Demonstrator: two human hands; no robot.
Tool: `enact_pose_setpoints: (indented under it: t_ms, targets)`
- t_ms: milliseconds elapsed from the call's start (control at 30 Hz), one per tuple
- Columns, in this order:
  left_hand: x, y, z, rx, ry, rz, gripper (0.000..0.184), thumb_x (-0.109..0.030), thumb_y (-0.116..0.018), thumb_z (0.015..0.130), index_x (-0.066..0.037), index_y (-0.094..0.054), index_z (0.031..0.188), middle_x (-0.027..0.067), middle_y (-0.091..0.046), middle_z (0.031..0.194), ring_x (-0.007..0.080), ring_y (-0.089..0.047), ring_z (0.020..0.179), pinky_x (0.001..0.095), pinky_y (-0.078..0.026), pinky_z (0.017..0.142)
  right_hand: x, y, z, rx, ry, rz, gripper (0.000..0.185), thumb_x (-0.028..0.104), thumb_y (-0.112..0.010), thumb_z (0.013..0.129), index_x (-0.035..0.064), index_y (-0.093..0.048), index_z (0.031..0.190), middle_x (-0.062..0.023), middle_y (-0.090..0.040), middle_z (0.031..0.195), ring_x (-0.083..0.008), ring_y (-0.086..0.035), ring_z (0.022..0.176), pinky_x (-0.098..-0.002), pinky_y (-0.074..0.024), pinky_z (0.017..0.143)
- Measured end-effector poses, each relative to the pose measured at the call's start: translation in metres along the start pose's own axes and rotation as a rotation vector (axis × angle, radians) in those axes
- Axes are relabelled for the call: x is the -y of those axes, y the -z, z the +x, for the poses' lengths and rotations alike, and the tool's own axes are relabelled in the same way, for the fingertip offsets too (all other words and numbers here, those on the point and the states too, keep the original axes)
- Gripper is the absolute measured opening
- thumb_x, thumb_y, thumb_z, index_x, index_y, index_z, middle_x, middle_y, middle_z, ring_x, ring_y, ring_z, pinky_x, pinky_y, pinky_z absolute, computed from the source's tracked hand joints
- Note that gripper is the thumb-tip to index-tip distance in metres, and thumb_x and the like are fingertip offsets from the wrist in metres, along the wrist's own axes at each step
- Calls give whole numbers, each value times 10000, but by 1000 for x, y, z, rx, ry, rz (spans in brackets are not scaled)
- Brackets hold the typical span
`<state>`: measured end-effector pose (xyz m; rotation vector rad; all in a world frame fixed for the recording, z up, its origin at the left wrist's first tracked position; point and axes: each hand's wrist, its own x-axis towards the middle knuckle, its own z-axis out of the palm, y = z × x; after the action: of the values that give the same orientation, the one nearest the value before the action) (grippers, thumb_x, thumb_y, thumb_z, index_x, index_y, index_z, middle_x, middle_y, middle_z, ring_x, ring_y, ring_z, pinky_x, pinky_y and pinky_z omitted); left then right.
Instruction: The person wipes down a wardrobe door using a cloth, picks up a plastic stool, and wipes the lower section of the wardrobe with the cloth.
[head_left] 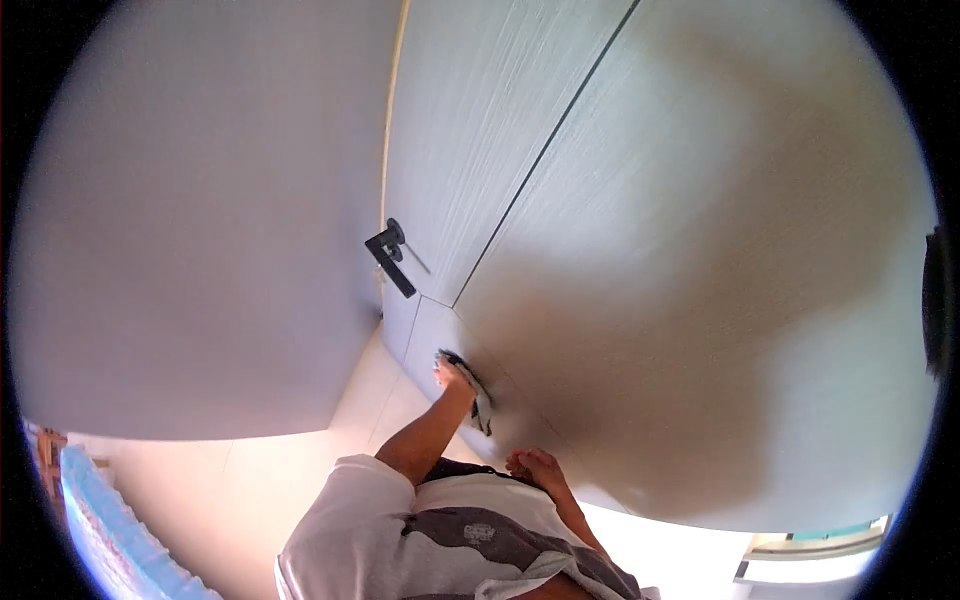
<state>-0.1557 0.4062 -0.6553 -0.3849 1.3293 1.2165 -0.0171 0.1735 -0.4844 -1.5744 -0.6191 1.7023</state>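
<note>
Crumpled grey-and-black cloth (483, 404), below the black lever handle (391, 262), is clamped in the left hand (453, 374) against the pale-grey panelled door (650, 200); right hand (538, 467), apart, lower right of that handle; its grip I cannot tell.

The floor (250, 480) is pale and peachy, with thin straight lines across it. Over at the left are a light blue thing (115, 530) with a bumpy edge and a brown thing (48, 455). What holds them up is hard to see.
</note>
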Motion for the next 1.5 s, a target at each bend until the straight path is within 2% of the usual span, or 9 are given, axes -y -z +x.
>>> enact_pose_setpoints:
  t_ms: [133, 300, 367, 533, 700, 867, 1000, 1200, 1500]
  targets:
    - [-22, -19, -104, 170, 83, -170, 566, -376, -502, 832, -113, -385, 1320, 85, -454, 1284, 236, -475, 1106, 391, -399, 934, -13, 19, 27, 95, -37, -1, 322, 244, -542, 914, -10, -555, 1112, -153, -632, 1016, -229, -631, 896, -329, -520, 800]
    - [-81, -48, -192, 305, -262, -128, 554, -289, -460, 871, -54, -321, 1352, 113, -450, 1266, 217, -432, 1131, 332, -325, 985, -24, 23, 18, 278, -31, -105, 274, 138, -503, 920, -7, -530, 1152, -131, -601, 1051, -214, -608, 970, -320, -501, 856]
    - [-85, -52, -201, 566, -690, -94, 518, -190, -418, 889, -30, -290, 1365, 138, -395, 1310, 232, -382, 1195, 328, -279, 1018, -29, 28, 11, 275, -43, -91, 274, 141, -499, 923, -5, -529, 1152, -128, -604, 1044, -211, -610, 963, -315, -502, 848]
    - [-31, -25, -269, 495, -1084, 243, 526, -110, -429, 869, 44, -278, 1349, 174, -324, 1347, 287, -279, 1275, 353, -197, 1054, -29, 43, -14, 212, -87, -77, 267, 147, -490, 929, -3, -533, 1146, -121, -610, 1025, -207, -620, 936, -301, -505, 821]
    - [12, 18, -305, 874, -1477, 520, 627, -105, -461, 794, 60, -239, 1356, 191, -343, 1357, 303, -328, 1238, 417, -197, 1056, -37, 65, -27, 208, -30, -30, 262, 137, -487, 928, -13, -531, 1139, -128, -613, 1017, -216, -625, 922, -310, -513, 808]
    - [-50, -24, -244, 580, -1813, 458, 592, -192, -526, 820, 67, -333, 1316, 211, -381, 1325, 344, -334, 1228, 435, -239, 1033, -59, 87, -30, 150, -33, -57, 261, 129, -491, 925, -11, -531, 1142, -134, -612, 1016, -229, -622, 932, -320, -519, 818]
    - [-82, -54, -202, 420, -1117, 34, 533, -259, -453, 897, 78, -355, 1299, 178, -444, 1288, 267, -406, 1174, 353, -272, 1018, -64, 105, -53, 149, -44, 15, 254, 126, -490, 926, 1, -535, 1142, -129, -615, 1019, -222, -623, 938, -315, -524, 805]
    - [-13, -23, -133, 96, -644, 41, 660, -443, -432, 873, 44, -362, 1314, 183, -461, 1275, 310, -431, 1157, 353, -293, 1002, -59, 121, -73, 90, -114, -112, 255, 140, -491, 928, 16, -535, 1147, -114, -623, 1018, -203, -626, 937, -298, -525, 782]
    - [89, 14, -212, 133, -522, 99, 644, -354, -464, 864, 37, -294, 1347, 206, -390, 1324, 308, -386, 1216, 361, -268, 1025, -67, 139, -56, 202, -155, -70, 313, 235, -498, 937, 13, -532, 1155, -128, -615, 1034, -205, -616, 936, -318, -511, 821]
